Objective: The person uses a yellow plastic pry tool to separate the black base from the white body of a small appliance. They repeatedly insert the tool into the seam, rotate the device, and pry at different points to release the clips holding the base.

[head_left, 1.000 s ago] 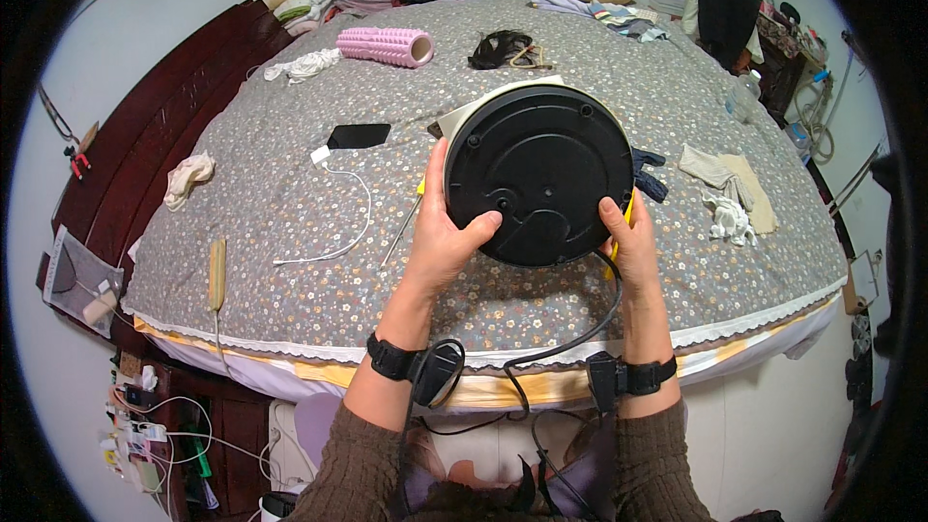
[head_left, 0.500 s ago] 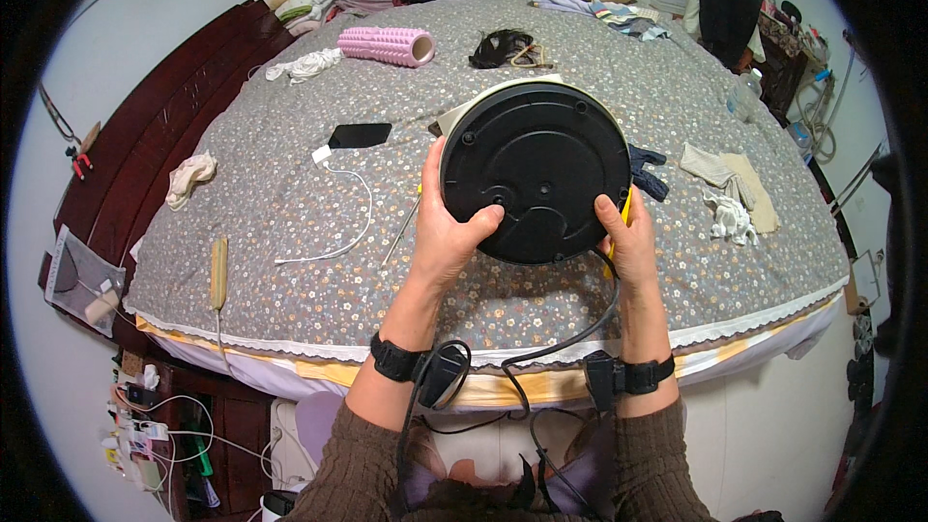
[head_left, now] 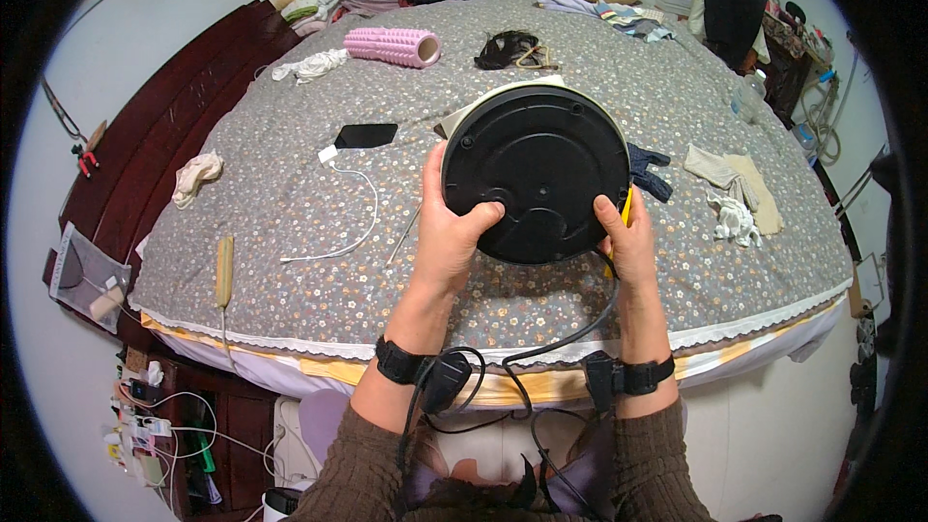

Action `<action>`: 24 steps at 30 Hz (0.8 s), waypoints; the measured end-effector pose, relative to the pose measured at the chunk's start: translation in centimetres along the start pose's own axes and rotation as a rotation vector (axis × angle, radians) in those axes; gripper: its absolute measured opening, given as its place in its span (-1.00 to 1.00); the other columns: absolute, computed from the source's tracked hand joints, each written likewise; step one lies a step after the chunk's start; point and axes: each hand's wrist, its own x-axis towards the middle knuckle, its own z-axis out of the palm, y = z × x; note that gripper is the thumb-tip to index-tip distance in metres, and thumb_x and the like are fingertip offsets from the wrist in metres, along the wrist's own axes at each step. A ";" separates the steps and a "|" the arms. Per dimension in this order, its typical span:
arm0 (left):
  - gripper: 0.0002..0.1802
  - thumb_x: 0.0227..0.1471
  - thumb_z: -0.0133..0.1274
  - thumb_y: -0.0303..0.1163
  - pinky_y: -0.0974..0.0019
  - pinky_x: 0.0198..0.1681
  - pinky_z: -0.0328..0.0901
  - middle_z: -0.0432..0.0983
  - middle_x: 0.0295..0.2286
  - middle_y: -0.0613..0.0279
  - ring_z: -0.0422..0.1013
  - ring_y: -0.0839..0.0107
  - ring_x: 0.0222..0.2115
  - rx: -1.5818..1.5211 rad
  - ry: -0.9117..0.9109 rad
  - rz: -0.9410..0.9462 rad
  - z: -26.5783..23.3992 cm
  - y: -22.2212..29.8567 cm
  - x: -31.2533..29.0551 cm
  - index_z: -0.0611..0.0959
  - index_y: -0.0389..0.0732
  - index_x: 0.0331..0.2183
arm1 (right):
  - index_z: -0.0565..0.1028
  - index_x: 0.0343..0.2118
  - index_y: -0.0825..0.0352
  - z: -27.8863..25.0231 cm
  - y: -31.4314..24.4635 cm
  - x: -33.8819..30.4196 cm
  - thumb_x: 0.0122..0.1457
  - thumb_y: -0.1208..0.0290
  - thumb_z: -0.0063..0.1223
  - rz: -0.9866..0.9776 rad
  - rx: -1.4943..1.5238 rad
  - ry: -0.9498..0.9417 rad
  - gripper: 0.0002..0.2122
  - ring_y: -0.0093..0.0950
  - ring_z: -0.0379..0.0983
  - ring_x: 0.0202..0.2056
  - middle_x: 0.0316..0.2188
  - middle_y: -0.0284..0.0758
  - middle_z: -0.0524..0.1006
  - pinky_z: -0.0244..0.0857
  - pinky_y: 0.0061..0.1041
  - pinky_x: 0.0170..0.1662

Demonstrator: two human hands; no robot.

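Between both hands I hold a round appliance tilted up, its moulded black underside facing me. Small round recesses dot this underside, and a pale rim shows along its edge; the other face is hidden. My left hand grips the left edge, thumb on the black bottom. On the right edge my right hand is closed the same way, thumb on the underside. A black cord hangs from below the appliance past my wrists. Something yellow shows partly beside my right fingers.
On the flowered bedspread lie a black phone, a white charging cable, a pink foam roller, dark hair and several bits of clothing. A striped yellow stick-like thing lies near the bed's front left edge.
The whole view has shifted slightly. Both hands keep the same grip on the round appliance, which has barely moved.
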 end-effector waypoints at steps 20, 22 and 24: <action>-0.22 0.15 0.16 -0.31 0.32 0.20 0.18 0.36 0.12 0.13 0.32 0.42 0.10 -0.205 -0.182 -0.003 -2.9 -2.3 0.4 0.18 -0.36 0.26 | 0.38 0.05 0.31 -1.0 0.1 0.3 0.20 0.23 0.22 0.031 0.034 -0.026 -0.57 -0.61 0.48 -0.17 -0.12 -0.36 0.53 0.38 -0.68 -0.19; -0.25 0.15 0.18 -0.30 0.34 0.18 0.21 0.40 0.08 0.13 0.36 0.44 0.06 -0.166 -0.159 0.020 -2.8 -2.4 0.5 0.24 -0.38 0.23 | 0.39 0.02 0.30 -1.3 0.2 0.3 0.20 0.22 0.22 0.043 0.030 -0.017 -0.59 -0.66 0.47 -0.27 -0.19 -0.41 0.53 0.35 -0.71 -0.29; -0.26 0.14 0.19 -0.28 0.36 0.15 0.23 0.43 0.05 0.12 0.38 0.45 0.03 -0.141 -0.145 0.067 -2.6 -2.6 0.6 0.28 -0.40 0.21 | 0.41 -0.02 0.27 -1.7 0.3 0.4 0.19 0.20 0.22 0.064 -0.002 -0.015 -0.61 -0.73 0.40 -0.41 -0.29 -0.48 0.51 0.25 -0.75 -0.43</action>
